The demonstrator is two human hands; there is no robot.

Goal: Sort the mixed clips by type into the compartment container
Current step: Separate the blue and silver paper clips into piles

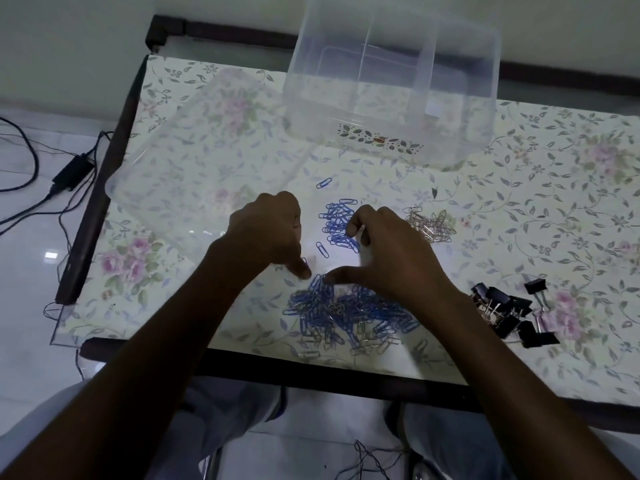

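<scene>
A: Clips lie in four groups on the tabletop (519, 209), none yet in the compartment container (391, 81). We note a mixed heap (346, 313) of blue and silver paper clips at the near edge, a sorted blue pile (337, 218) beyond it, a sorted silver pile (429, 223) to the right, and black binder clips (509, 313) set apart at the far right.

B: How far along do we judge the task?

A: Partway through pre-sorting, we would say. The mixed heap is the largest group, and the container, which stands at the far side with its divider visible, holds nothing we can see. Filling the compartments is wholly left.

B: And the hands?

A: The left hand (266, 233) is curled, its thumb pointing down at the top of the mixed heap; whether it holds a clip, we cannot tell. The right hand (391, 251) has its thumb at the heap, while its fingers (356, 223) pinch what looks like a silver clip above the blue pile.

B: The surroundings?

A: The tabletop carries a floral cover under a clear sheet; a clear lid (194, 150) lies at the left. The floor (31, 271) is pale tile, with cables (20, 143) and a power adapter (71, 173) on it.
</scene>
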